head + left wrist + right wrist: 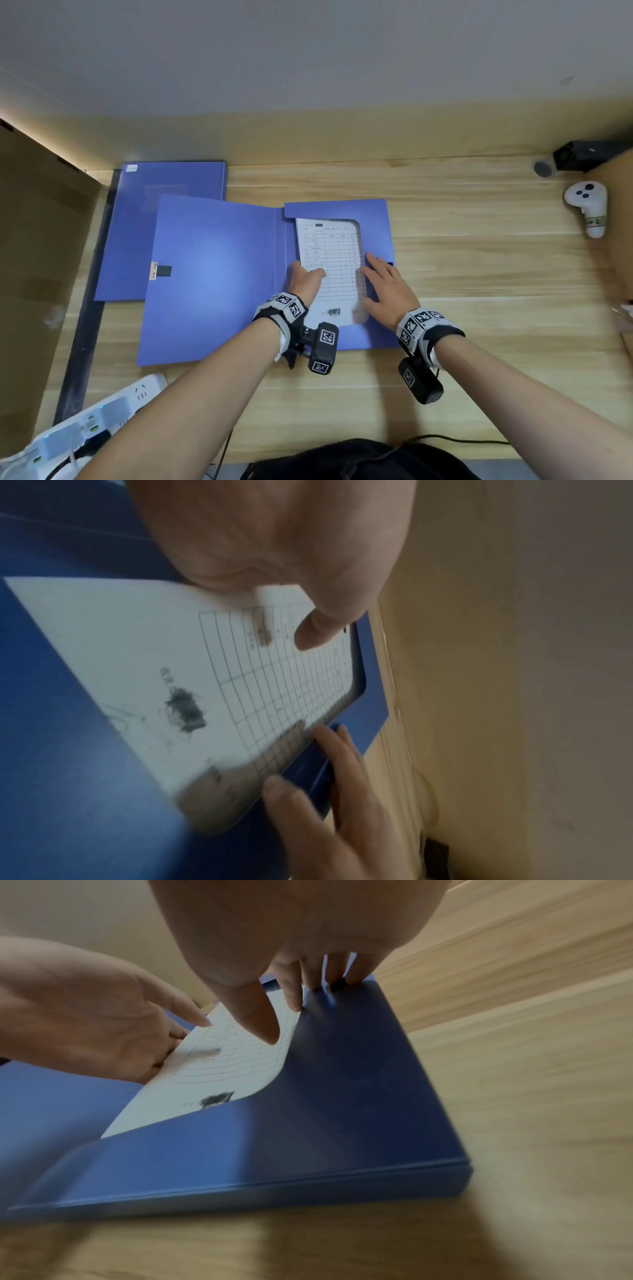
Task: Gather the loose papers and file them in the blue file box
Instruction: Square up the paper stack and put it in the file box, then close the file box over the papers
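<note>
The blue file box (pixel 212 274) lies open on the wooden desk, its lid folded out to the left. A printed sheet of paper (pixel 330 253) sits in the right half, partly tucked under the box's blue flaps. My left hand (pixel 305 279) pinches the paper's left edge, thumb on top. In the right wrist view, the left hand (pixel 85 1010) has its fingers under the paper (pixel 219 1074). My right hand (pixel 385 284) lies flat with straight fingers on the right flap (pixel 342 1083). The left wrist view shows the paper (pixel 137 647) with a curled edge under my thumb.
A second, closed blue file box (pixel 164 185) lies behind on the left. Cardboard (pixel 41 240) stands at the left edge. A white power strip (pixel 102 411) sits at the front left. A white controller (pixel 587 209) and a black device (pixel 589 156) are at the far right.
</note>
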Demonstrator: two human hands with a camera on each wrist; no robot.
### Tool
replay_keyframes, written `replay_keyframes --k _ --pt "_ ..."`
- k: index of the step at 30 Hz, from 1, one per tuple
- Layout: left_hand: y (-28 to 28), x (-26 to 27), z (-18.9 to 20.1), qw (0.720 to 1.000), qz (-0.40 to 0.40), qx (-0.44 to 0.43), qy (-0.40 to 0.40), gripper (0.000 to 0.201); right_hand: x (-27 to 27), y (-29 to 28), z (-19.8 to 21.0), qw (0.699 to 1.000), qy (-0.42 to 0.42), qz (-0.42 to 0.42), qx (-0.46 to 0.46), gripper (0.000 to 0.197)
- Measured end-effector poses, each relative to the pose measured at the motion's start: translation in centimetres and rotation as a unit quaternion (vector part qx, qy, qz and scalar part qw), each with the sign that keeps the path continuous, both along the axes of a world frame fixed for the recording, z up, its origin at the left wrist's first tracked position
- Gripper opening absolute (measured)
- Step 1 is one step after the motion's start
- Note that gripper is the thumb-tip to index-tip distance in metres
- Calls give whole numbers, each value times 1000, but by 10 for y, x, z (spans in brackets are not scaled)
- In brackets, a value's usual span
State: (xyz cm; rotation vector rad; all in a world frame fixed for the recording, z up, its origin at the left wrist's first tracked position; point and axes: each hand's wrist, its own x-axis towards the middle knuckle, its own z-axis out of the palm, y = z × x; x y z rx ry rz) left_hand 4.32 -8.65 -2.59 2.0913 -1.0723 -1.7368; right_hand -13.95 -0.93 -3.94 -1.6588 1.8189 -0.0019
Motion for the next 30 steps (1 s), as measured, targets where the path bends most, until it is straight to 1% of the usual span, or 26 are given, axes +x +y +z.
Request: replay_keyframes --k 1,3,5,7,10,11,13,15,17,19,22,23,25,27,30 --pt "3 -4 2 1000 6 -22 -9 56 -1 0 0 1000 1 5 -1 70" --pt "8 -8 6 997 -1 -66 -38 67 -3 0 0 1000 -1 14 -4 68" --pt "13 -6 12 994 -36 -77 -64 76 -4 0 1 1000 -3 14 -5 66" --pt "15 1 13 994 -62 -66 -63 73 -5 -1 1 1000 0 16 -5 65" --pt "18 10 12 994 -97 -54 -25 61 -3 0 1 1000 6 21 -10 66" --pt "18 11 12 993 -105 -50 -14 61 -3 0 0 1000 7 21 -11 67" --pt "18 11 13 993 -109 -43 8 68 -2 0 0 1000 9 22 -12 68" --pt "17 12 14 993 -110 -43 17 70 -1 1 -1 1000 14 24 -14 68" --pt "16 16 12 993 -105 -35 30 69 -1 1 -2 999 19 26 -17 69" --pt "15 25 9 994 -90 -15 65 70 -1 2 -2 999 22 30 -17 69" --pt "20 38 15 991 -61 -9 120 56 -1 1 1 999 22 34 -8 68" --pt "23 42 18 991 -56 -21 117 52 -1 1 3 999 21 34 -6 68" --pt "27 52 23 994 -36 -57 85 56 0 0 8 999 27 33 -23 69" --pt "25 66 25 995 -19 -90 48 60 0 2 13 997 42 28 -64 70" --pt "12 97 35 990 -7 -139 -6 58 1 8 19 995 52 18 -78 72"
